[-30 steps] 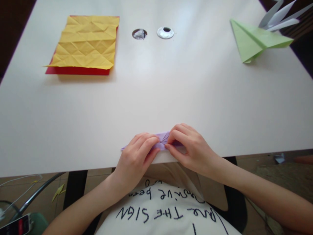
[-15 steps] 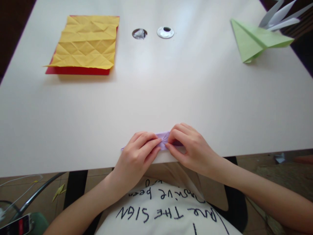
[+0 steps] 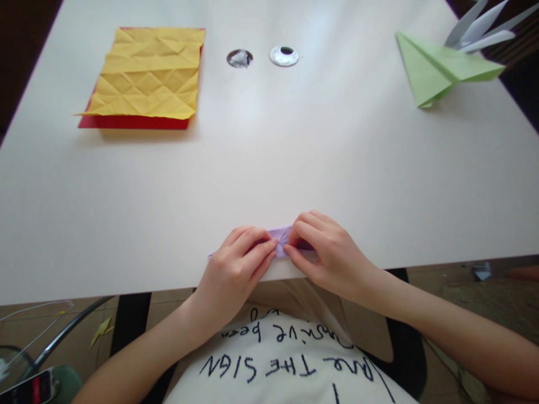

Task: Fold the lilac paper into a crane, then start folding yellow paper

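A small folded purple paper (image 3: 281,234) lies at the near edge of the white table (image 3: 269,168). My left hand (image 3: 236,269) pinches its left part, fingers curled over it. My right hand (image 3: 326,252) pinches its right part, thumb and fingertips pressed on the fold. The two hands meet at the middle of the paper and hide most of it; only a strip between the fingers and a left tip show.
A creased yellow sheet (image 3: 147,73) lies on a red sheet (image 3: 130,122) at the far left. Two round cable holes (image 3: 240,58) (image 3: 284,55) sit at the far middle. A folded green paper (image 3: 438,67) and white folded paper (image 3: 480,28) are far right.
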Demonstrator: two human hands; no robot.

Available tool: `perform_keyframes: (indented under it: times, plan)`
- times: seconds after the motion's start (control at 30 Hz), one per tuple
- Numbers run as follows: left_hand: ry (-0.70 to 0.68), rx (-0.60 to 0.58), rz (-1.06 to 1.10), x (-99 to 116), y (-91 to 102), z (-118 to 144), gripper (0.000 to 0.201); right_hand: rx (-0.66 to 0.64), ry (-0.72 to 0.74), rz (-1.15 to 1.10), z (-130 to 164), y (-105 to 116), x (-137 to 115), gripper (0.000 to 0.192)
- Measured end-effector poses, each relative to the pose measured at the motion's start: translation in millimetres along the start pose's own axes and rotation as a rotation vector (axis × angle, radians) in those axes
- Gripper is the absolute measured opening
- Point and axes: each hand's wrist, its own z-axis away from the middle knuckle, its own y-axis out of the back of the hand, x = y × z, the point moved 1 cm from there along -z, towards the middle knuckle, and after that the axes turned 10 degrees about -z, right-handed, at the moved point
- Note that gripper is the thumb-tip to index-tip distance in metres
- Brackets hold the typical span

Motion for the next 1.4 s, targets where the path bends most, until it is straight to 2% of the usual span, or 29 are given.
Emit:
perform_keyframes:
  times: [0.2,0.37,0.43,0.53,0.67,0.83,1.13,1.27,1.33,1.4]
  plan:
    - [-0.067,0.001,-0.068,-0.4,2.2,-0.6,0.016,-0.033,-0.013,0.024,-1.9,0.6,-0.1,0.014]
    - [-0.244,-0.027,-0.299,3.5,5.0,0.6,0.022,0.019,0.035,0.046,0.2,-0.3,0.9,0.012]
    - [-0.316,-0.036,-0.393,5.2,5.8,2.4,0.025,0.100,0.114,0.083,4.9,-1.6,1.4,0.009]
    - [-0.382,-0.070,-0.505,7.8,6.8,5.3,0.030,0.210,0.312,0.213,16.4,-4.9,0.9,0.006]
    - [-0.436,-0.095,-0.601,12.3,8.7,7.5,0.036,0.206,0.490,0.375,32.4,-9.3,0.5,0.023]
    - [-0.455,-0.118,-0.693,16.2,10.4,9.1,0.040,0.217,0.457,0.447,43.6,-7.0,5.6,0.032]
    - [-0.488,-0.138,-0.721,15.8,10.7,6.6,0.044,0.219,0.349,0.529,63.0,13.9,16.5,0.034]
    - [-0.473,-0.145,-0.700,15.5,11.1,6.8,0.044,0.241,0.368,0.446,57.7,15.7,12.9,0.029]
    - [-0.465,-0.140,-0.691,15.1,10.8,8.0,0.043,0.169,0.437,0.388,50.7,11.9,10.8,0.033]
    - [-0.462,-0.125,-0.678,14.3,9.6,9.9,0.043,0.030,0.492,0.385,43.5,6.4,10.0,0.043]
